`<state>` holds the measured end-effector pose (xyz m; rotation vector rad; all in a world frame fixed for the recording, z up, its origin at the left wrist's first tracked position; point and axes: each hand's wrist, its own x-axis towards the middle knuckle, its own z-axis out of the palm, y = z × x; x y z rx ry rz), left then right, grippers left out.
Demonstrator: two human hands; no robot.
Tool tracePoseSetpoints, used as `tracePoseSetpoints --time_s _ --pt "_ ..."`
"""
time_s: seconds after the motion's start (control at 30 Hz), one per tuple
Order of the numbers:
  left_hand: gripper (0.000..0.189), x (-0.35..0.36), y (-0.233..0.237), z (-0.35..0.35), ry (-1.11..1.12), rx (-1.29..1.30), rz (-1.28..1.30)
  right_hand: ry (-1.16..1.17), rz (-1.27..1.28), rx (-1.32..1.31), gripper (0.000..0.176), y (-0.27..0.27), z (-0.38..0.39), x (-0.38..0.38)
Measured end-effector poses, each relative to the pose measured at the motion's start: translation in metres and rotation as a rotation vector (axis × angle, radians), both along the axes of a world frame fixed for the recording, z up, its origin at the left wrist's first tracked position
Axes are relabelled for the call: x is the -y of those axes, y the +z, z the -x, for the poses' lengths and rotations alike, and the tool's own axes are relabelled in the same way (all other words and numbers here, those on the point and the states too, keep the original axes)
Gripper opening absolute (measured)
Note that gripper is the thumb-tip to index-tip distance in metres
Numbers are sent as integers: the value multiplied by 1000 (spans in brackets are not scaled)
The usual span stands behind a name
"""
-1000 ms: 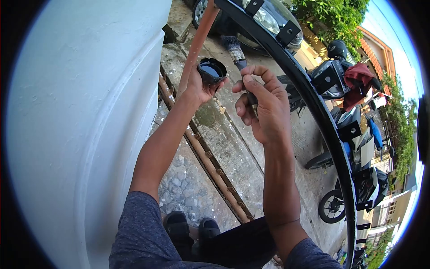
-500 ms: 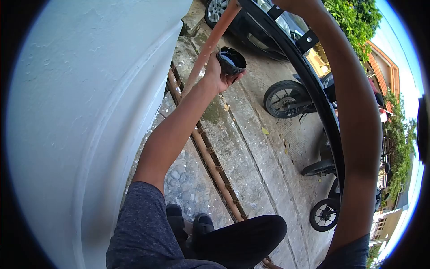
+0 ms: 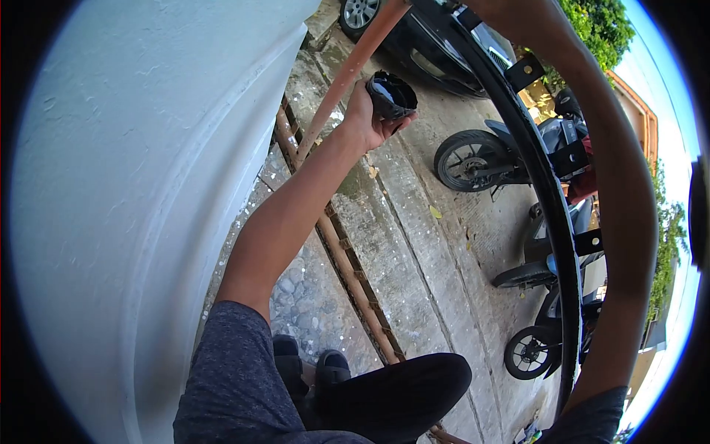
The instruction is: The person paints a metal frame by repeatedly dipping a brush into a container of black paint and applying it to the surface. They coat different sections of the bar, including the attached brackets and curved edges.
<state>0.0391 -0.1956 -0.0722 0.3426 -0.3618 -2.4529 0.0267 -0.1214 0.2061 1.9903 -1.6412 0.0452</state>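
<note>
My left hand is wrapped round a small black cup, its open top showing dark, glossy liquid inside. Just left of the cup, a reddish-brown post slants up to the top edge. My right hand is at the top edge, mostly cut off by the frame, so its fingers and anything in them are hidden. It is near the upper part of a curved black metal rail, which carries several black tabs with holes, one of them a bracket below my right forearm.
A white wall fills the left side. A brown rail runs along the ground near my feet. Beyond the black rail are a dark car, a motorcycle and other motorcycles parked on concrete.
My right arm has moved to the right, and more brackets on the black rail show. My left hand and the cup have shifted slightly right and up in the view.
</note>
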Motion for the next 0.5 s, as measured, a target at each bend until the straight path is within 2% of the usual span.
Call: tracePoseSetpoints --time_s 0.03,0.13,0.23,0.33,0.5 --pt "67 -1 1 -2 -5 -8 10 33 17 155 28 -2 4 2" --pt "68 -5 10 -9 6 22 54 79 14 -92 29 -3 12 13" --pt "69 -11 13 -11 21 17 41 -28 -34 105 31 3 -5 -4" --pt "70 -14 13 -8 8 -4 64 -179 -130 459 31 -3 -22 -23" --pt "71 -11 16 -13 6 -27 113 -142 -283 701 31 -30 4 -9"
